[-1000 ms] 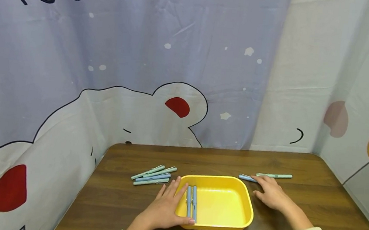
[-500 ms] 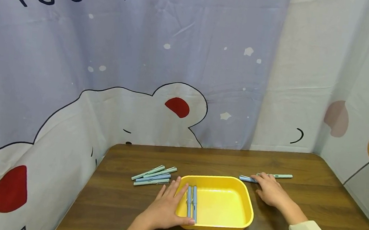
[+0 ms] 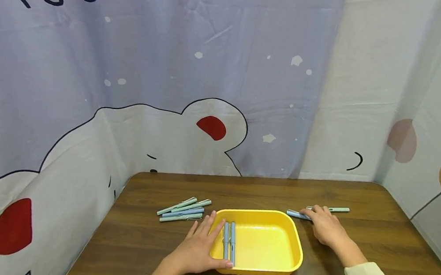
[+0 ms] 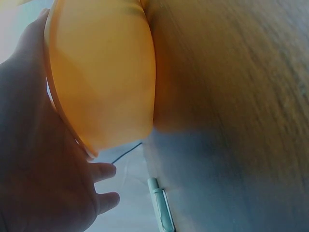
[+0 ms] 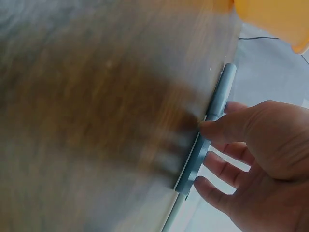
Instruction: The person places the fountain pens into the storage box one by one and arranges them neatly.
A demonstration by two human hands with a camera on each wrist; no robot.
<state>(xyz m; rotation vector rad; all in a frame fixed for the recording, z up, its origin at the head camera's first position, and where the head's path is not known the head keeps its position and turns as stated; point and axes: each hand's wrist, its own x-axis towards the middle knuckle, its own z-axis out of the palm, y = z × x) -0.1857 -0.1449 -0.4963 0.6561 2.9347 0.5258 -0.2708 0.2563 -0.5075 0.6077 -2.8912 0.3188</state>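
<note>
My left hand [image 3: 195, 251] rests on the left side of a yellow plastic tray [image 3: 267, 250], fingers spread over the rim and thumb by its front left corner. Inside, along that side, two blue pens [image 3: 232, 247] lie next to each other. To the right of the tray, my right hand [image 3: 328, 230] pinches another blue pen [image 3: 294, 214] low at the table; the right wrist view has the thumb on one side of this pen [image 5: 223, 92] and fingers on the other. Just behind that hand lies a light green pen [image 3: 340, 209], partly covered by the fingers.
Several green and blue pens [image 3: 182, 217] lie in a loose pile behind and left of the tray. The wooden table [image 3: 263, 194] ends at a printed cloth [image 3: 272, 94] hung behind it, with another cloth at the right.
My right hand has shifted slightly, its fingers settling over the blue pen and across part of the green one. The left hand and tray stay in place.
</note>
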